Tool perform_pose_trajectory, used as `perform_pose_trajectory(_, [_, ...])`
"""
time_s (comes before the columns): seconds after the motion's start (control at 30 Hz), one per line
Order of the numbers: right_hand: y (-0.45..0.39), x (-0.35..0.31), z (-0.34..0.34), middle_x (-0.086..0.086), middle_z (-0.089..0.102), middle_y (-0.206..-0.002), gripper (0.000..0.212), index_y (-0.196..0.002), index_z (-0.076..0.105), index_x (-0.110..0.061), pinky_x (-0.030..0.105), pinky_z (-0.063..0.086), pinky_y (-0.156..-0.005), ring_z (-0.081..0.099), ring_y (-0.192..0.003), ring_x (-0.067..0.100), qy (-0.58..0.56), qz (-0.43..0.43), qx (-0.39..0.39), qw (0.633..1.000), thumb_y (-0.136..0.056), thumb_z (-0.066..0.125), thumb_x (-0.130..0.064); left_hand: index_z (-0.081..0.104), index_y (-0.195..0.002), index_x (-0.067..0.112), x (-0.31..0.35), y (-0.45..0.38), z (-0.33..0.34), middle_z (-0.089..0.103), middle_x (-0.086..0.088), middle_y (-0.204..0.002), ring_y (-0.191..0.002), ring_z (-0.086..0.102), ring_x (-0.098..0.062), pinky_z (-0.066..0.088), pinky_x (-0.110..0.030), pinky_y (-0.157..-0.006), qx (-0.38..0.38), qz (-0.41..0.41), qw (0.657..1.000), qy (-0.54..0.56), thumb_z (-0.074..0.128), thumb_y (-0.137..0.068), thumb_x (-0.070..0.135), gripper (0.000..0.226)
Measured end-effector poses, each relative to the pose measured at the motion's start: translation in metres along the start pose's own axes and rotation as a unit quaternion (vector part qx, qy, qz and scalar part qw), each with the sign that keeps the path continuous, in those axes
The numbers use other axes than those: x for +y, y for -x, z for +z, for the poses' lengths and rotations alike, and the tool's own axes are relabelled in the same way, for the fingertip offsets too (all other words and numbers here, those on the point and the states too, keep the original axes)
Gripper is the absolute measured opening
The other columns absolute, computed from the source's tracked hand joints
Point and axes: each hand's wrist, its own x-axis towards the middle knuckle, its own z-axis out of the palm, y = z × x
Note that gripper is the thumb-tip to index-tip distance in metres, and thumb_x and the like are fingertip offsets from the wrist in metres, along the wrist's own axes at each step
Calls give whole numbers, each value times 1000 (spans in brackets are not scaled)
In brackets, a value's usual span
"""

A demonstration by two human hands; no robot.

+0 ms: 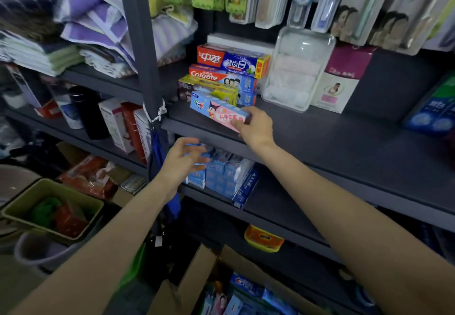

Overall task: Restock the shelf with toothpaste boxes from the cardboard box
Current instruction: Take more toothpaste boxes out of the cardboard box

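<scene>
At frame centre, the right hand (256,127) pinches a pink-blue toothpaste box (219,111) at the shelf (320,137) front edge, open shelf rightward. Left hand (183,159), grip spread, touches blue boxes (221,174) below.

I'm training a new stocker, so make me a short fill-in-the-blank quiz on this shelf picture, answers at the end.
1. The right hand holds a pink and blue box on the ____ shelf.
2. The left hand reaches toward the blue boxes one shelf ____.
3. The red Colgate box lies directly ____ the Zhonghua box.
4. The cardboard box sits at the ____ of the picture.

Answers: upper; below; under; bottom
</scene>
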Motion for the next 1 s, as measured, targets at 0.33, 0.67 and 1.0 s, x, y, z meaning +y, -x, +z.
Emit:
perform_pose_trajectory(0.33, [-44,-7,54,16,52,-124,40,-126,45,-2,34,45,-88,56,-109,31,-11,46,11,999,-88,58,-6,38,-107,16,-20,-1,-8,54,-8,-105,-69,58,-15,46,-18,-56,40,42,994,-89,41,-96,2,19])
perform_pose_trajectory(0.67, [168,139,-21,-10,53,-59,22,-73,58,-16,13,42,-49,56,-45,0,-30,-36,-18,999,-81,45,-1,40,-115,3,-175,59,38,54,0,-80,-47,56,4,47,-18,-55,-122,-65,960,-242,43,-88,-12,31])
perform_pose_trajectory(1.0, [309,371,14,12,36,-145,51,-140,35,-9,38,43,-95,44,-126,30,320,194,-429,822,-91,44,2,44,-121,7,-325,127,66,56,-16,-124,-99,61,-31,40,-27,-69,-321,-222,801,-453,48,-90,9,32])
